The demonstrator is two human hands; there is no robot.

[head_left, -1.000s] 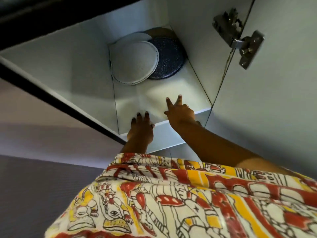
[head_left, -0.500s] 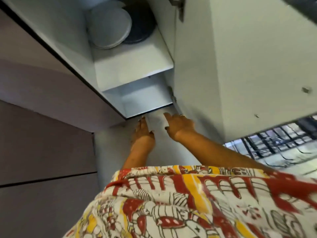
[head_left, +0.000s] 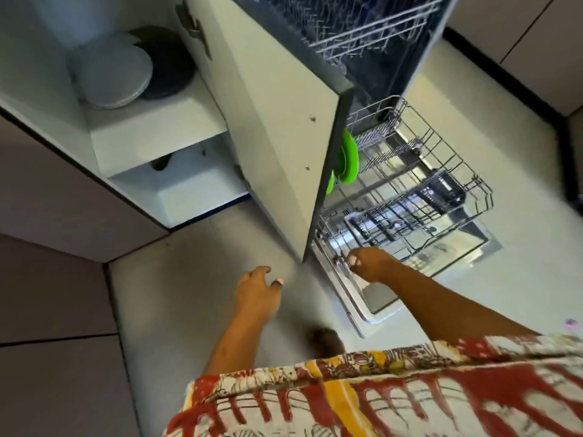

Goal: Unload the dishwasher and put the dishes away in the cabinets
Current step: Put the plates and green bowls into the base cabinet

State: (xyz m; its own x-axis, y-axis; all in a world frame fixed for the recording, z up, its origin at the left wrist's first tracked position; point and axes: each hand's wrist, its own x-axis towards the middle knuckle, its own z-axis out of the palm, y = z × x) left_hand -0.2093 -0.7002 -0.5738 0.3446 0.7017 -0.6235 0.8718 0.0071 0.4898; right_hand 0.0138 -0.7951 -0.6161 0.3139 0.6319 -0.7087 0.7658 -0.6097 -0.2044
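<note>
We see the left hand (head_left: 257,291) low over the pale floor (head_left: 189,263), fingers loosely bent and thumb out, with nothing in it. The right hand (head_left: 369,264) is curled into a loose fist right at the front corner of the lower rack (head_left: 410,197); whether it has actually caught a wire there we cannot tell.

The lower rack is pulled out over the dropped dishwasher door (head_left: 378,299). Two green plates (head_left: 348,159) stand on edge at its left side, partly hidden behind the open cabinet door (head_left: 277,121). A dark cutlery basket (head_left: 441,193) sits toward the rack's right end. Above, the upper rack (head_left: 372,36) shows as bare wire tines.

To the left of that door the cabinet is open. On its white shelf (head_left: 151,134) lies a stack of grey plates (head_left: 110,77), and just beside it, touching or partly tucked under, a dark round dish (head_left: 172,67). The compartment below the shelf is dim, with something dark at the back that we cannot make out.

Our red, yellow and white patterned garment (head_left: 378,395) fills the lower edge of the view
</note>
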